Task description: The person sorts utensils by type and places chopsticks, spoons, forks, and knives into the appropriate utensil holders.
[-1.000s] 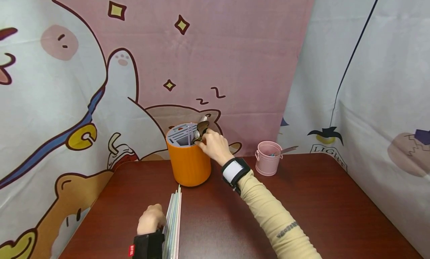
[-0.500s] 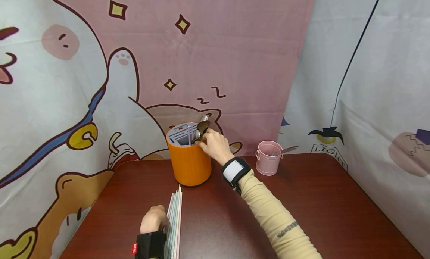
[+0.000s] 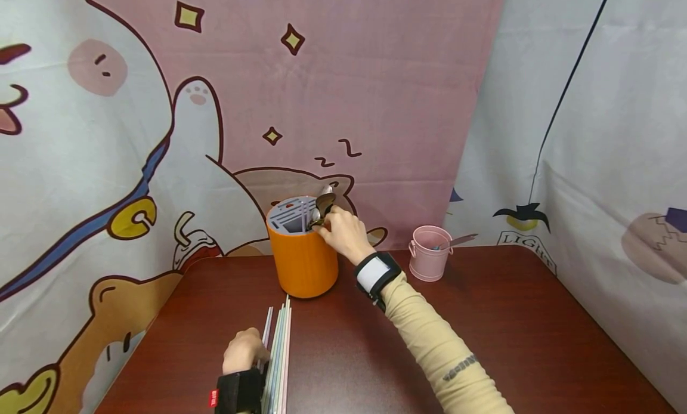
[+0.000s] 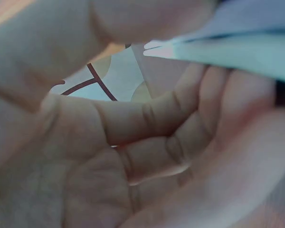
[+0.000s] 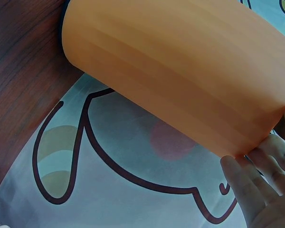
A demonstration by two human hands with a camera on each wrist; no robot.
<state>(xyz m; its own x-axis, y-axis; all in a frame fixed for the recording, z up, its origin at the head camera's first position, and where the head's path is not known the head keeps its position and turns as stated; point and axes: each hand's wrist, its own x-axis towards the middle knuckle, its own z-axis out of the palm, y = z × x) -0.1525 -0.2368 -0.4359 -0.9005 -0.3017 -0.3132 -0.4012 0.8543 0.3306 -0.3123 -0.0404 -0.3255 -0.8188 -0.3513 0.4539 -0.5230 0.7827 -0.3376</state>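
Near the table's front edge, my left hand (image 3: 244, 349) pinches a few lilac chopsticks (image 3: 268, 321), their tips pointing away from me. Just right of it lies a bundle of pastel chopsticks (image 3: 280, 354). In the left wrist view, the thumb is above and curled fingers (image 4: 180, 102) are below a pale green chopstick (image 4: 228, 52). An orange utensil holder (image 3: 303, 265) with a grey slotted top stands at the back. On its upper right rim my right hand (image 3: 346, 232) rests, fingertips (image 5: 230, 164) touching it, beside upright spoons (image 3: 325, 202). The thumb's grip is partly hidden.
To the right of the holder stands a small pink pail (image 3: 429, 256) with a utensil handle (image 3: 463, 240) sticking out. The dark red-brown table (image 3: 483, 342) ends at a patterned cloth backdrop (image 3: 402, 104) behind and at the sides.
The lilac chopsticks have come apart from the bundle, to its left, in my left hand. The right hand stays at the holder's rim.
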